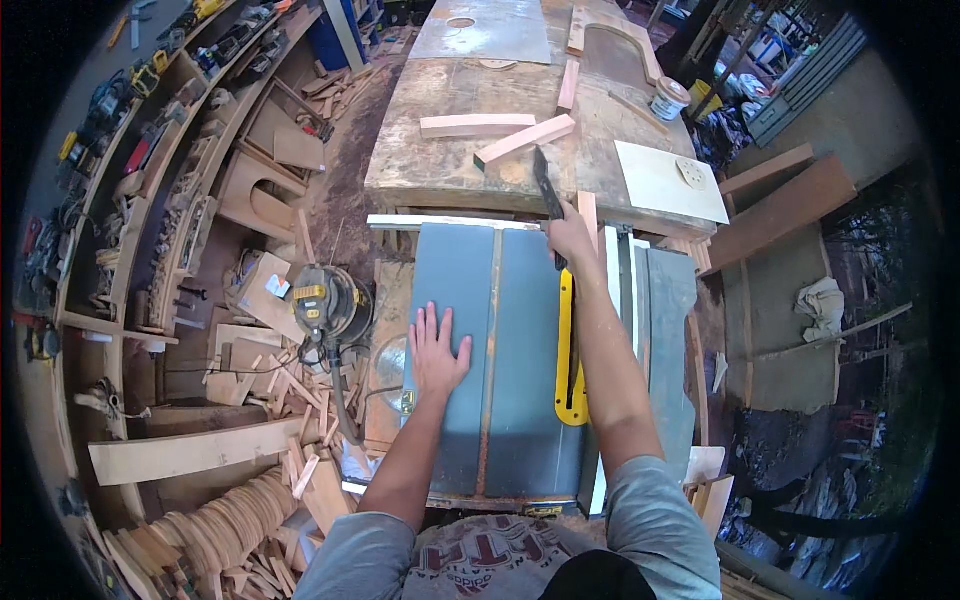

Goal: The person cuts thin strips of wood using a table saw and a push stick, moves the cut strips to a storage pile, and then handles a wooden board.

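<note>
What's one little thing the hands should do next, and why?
Perhaps the right hand should ease back: it holds a black stick at the saw table's far edge, and the right arm stretches alongside the yellow insert plate. The left hand lies flat on the saw table.

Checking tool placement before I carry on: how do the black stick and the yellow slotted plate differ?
Colour: the stick is black, the plate yellow. Support: the stick is in the right hand; the plate sits in the grey saw top. Reach: the stick extends over the wooden bench; the plate does not. Both are long and narrow.
</note>
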Demonstrator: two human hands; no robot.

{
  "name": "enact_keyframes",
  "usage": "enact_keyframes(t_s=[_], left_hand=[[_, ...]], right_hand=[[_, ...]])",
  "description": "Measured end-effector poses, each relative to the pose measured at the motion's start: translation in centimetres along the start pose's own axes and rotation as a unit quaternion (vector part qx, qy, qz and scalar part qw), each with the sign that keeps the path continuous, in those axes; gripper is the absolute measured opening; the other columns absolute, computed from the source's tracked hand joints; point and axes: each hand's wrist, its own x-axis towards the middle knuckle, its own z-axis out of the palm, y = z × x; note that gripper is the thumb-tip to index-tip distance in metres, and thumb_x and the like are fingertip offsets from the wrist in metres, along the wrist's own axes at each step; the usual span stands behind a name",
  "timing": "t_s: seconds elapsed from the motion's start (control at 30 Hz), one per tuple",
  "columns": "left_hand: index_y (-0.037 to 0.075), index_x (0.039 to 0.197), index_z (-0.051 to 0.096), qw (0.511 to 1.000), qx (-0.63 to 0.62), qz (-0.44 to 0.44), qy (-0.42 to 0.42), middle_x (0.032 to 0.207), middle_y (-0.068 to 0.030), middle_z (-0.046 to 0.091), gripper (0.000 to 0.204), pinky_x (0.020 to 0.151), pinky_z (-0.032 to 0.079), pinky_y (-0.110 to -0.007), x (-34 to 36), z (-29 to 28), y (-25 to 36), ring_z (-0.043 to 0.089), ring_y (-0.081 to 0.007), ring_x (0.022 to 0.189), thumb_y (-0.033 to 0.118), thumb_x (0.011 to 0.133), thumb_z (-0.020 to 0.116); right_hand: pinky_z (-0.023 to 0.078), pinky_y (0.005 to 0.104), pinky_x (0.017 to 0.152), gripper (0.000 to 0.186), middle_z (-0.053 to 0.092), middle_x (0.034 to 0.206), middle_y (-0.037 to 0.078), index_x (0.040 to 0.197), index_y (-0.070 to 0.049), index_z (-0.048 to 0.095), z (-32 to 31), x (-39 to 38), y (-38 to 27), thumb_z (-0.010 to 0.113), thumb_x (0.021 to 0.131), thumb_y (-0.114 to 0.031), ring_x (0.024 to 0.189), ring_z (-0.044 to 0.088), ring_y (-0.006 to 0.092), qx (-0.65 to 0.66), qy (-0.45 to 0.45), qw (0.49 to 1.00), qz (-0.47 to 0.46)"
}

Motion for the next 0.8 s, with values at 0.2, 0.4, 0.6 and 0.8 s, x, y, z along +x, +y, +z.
enact_keyframes(t_s=[0.2,0.4,0.6,0.8], left_hand=[[0.008,0.148,0.052,1.000,0.003,0.005,-0.002,0.164,-0.0218,0.035,0.066,0.123,0.023,-0.057,0.2,0.0,0.4,0.029,-0.0411,0.152,0.038,0.091,0.066],[0.007,0.149,0.052,1.000,0.017,-0.005,-0.010,0.163,-0.0219,0.035,0.067,0.123,0.023,-0.057,0.1,-0.5,0.0,0.029,-0.0412,0.152,0.038,0.091,0.067],[0.008,0.149,0.052,1.000,0.015,-0.013,-0.023,0.164,-0.0212,0.034,0.067,0.124,0.022,-0.057,0.1,-0.3,0.0,0.028,-0.0403,0.153,0.039,0.091,0.066],[0.008,0.150,0.050,1.000,0.002,-0.004,-0.023,0.163,-0.0230,0.034,0.068,0.123,0.022,-0.058,0.6,-0.2,0.3,0.029,-0.0428,0.152,0.037,0.091,0.067]], right_hand=[[0.053,0.0398,0.051,0.065,0.070,0.100,0.022,0.148,-0.001,0.050,3.2,0.4,0.6,0.045,0.083,-0.004,0.057,0.064,0.0253,-0.005,-0.024,0.999,-0.023],[0.054,0.0474,0.076,0.061,0.069,0.110,0.030,0.143,0.000,0.053,3.1,3.0,2.1,0.050,0.083,-0.007,0.086,0.066,0.0391,-0.074,0.158,0.976,-0.133],[0.049,0.0463,0.046,0.033,0.062,0.068,0.015,0.106,0.003,0.064,-6.7,10.3,-0.4,0.045,0.081,-0.007,0.050,0.061,0.0248,-0.106,0.124,0.983,0.079],[0.053,0.0439,0.051,0.038,0.066,0.071,0.018,0.111,0.000,0.068,-6.9,12.3,1.2,0.048,0.079,-0.008,0.052,0.063,0.0265,-0.164,-0.010,0.986,-0.003]])
